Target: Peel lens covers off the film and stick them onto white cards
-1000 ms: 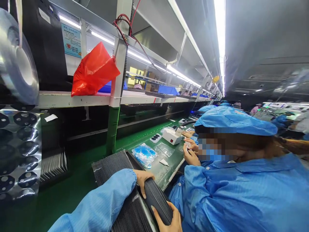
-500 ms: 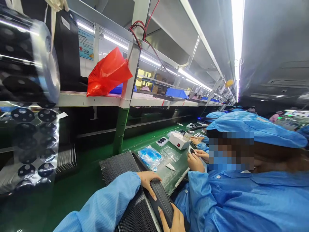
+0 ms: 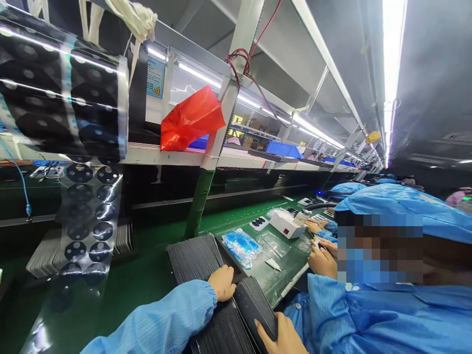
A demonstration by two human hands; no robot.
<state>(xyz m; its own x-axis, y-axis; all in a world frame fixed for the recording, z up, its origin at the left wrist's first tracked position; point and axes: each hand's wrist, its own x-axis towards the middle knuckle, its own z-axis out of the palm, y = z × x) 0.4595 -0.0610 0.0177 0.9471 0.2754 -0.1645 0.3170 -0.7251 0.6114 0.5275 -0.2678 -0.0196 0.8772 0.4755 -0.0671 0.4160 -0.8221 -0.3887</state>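
A long row of thin black ribbed plates [image 3: 195, 258] lies on the green conveyor belt [image 3: 140, 275] in front of me. My left hand [image 3: 222, 282], in a blue sleeve, rests closed on top of the row beside a smaller black stack of plates [image 3: 254, 305]. My right hand [image 3: 282, 337] grips that stack from its near end, at the bottom edge of the view. The stack is tilted away from the row.
A roll of clear film with black round stickers [image 3: 88, 216] hangs at left. A red bag [image 3: 191, 118] sits on the upper shelf. A co-worker in blue [image 3: 368, 314] sits close at right, handling small parts. A blue packet [image 3: 241, 246] and a white box [image 3: 285, 223] lie on the belt.
The camera has swung left, so everything shifted right in the view. My left hand has drawn back from over the stack's top onto the row. My right hand still holds the stack.
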